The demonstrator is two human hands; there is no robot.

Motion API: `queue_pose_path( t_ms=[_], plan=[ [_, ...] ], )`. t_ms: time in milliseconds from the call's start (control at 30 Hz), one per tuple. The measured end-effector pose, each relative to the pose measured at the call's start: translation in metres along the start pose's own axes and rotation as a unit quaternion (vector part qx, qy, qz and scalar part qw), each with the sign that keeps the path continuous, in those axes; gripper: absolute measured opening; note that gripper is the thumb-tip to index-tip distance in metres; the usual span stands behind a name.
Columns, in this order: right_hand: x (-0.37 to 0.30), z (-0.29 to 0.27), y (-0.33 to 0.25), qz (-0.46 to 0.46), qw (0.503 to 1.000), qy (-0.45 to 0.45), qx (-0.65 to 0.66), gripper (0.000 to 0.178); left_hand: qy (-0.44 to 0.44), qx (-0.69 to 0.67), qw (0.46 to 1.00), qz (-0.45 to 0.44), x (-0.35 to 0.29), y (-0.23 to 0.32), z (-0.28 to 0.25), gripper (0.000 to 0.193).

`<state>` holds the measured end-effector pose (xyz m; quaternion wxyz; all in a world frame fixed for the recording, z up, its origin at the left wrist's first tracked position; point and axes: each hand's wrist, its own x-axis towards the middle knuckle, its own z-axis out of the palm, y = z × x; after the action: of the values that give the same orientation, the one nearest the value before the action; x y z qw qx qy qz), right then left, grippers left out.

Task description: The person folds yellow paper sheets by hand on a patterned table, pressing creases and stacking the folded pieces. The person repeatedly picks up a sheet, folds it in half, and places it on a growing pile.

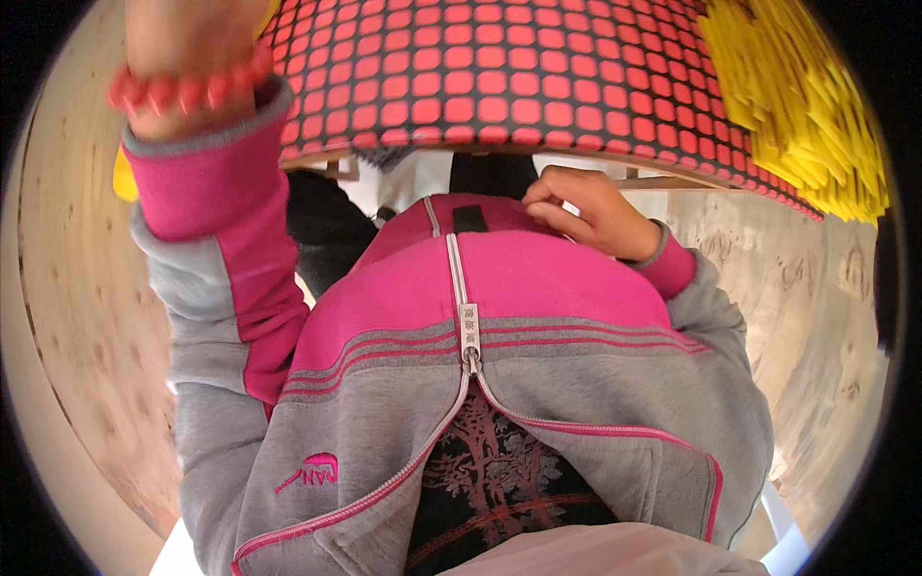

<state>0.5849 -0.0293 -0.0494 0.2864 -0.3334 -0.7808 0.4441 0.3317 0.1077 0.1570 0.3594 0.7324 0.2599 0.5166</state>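
My left hand (197,34) reaches over the far left of the table, blurred and cut off by the top edge, so its fingers are hidden. A red bead bracelet (197,88) circles that wrist. Close beside it, a bit of something yellow (266,15) shows at the top edge. My right hand (597,213) hangs low in front of my jacket, just below the near table edge. Its fingers curl loosely toward the thumb, and a gap shows between them with nothing visible inside.
A red-and-black checked cloth (499,82) covers the table. A thick pile of thin yellow folded pieces (807,115) lies at its right end. Another yellow thing (125,178) sits behind my left sleeve. Wooden bars (663,180) run under the tabletop.
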Motion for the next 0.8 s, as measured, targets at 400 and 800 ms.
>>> queue_pose_path(
  t_ms=[400,800],
  plan=[
    [0.089,0.114,0.049,-0.122,0.953,0.106,-0.258,0.024,0.328,-0.036,0.941,-0.069,-0.254,0.004,-0.118,0.024],
    [0.160,0.131,0.073,-0.139,0.862,0.034,-0.487,0.011,0.480,0.010,0.871,-0.101,-0.349,-0.024,-0.162,0.017]
  ],
)
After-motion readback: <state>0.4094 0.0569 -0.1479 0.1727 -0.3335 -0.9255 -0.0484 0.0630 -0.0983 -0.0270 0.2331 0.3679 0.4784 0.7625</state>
